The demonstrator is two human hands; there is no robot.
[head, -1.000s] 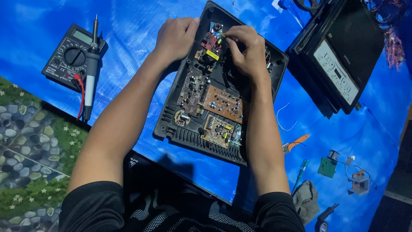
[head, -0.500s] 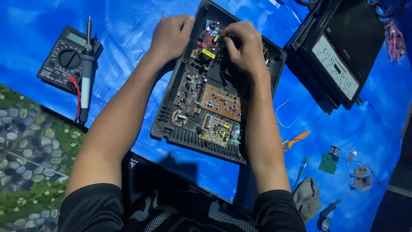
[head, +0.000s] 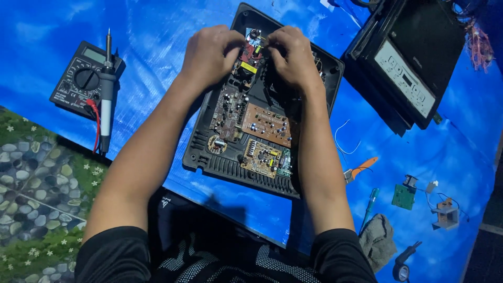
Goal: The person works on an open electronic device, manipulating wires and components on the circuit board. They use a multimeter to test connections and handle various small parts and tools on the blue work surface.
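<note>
1. An open black appliance casing (head: 262, 173) lay tilted on a blue sheet (head: 157, 31), its brown circuit boards (head: 267, 124) showing; everything below is placed relative to this casing.
2. The left hand (head: 209, 55) rested on the far end of the casing with its fingers curled down over the small parts there; whether they pinched anything could not be told.
3. The right hand (head: 293, 55) sat just beside the left at the same far end, fingers bent and pressed onto a small red-and-yellow component cluster (head: 250, 55) between the two hands; an actual grip could not be made out.
4. Well to the left of the casing lay a dark multimeter (head: 78, 78), with a soldering iron (head: 106, 99) lying across it.
5. To the right of the casing's far end stood a black device with a pale control panel (head: 403, 78).
6. To the right of the casing's near end lay an orange-handled tool (head: 361, 170), and farther right a small green board (head: 403, 196).
7. A grey rag (head: 377, 241) lay near the right forearm, nearer than the casing.
</note>
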